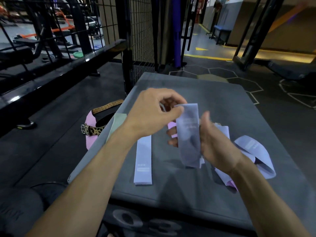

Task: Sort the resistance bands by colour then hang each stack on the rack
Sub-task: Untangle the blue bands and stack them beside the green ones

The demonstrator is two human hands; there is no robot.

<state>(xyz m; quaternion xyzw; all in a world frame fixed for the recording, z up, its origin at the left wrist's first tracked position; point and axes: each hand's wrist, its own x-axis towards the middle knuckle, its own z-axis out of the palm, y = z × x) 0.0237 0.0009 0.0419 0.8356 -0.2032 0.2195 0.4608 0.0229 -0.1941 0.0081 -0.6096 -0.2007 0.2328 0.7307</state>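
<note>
Sorting was only partly done: one lilac band (143, 161) lay flat on the grey surface (222, 103), while the left hand (153, 113) pinched the top of another lilac band (189, 134) gripped by the right hand (213, 144) (loose bands (253, 154) waited alongside). Nothing hung yet.

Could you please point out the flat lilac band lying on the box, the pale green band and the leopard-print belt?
Flat lilac band (143, 161): head view, middle of its length.
Pale green band (118, 124): head view, its visible upper part.
Leopard-print belt (93, 130): head view, spotted strap near the buckle.
</note>
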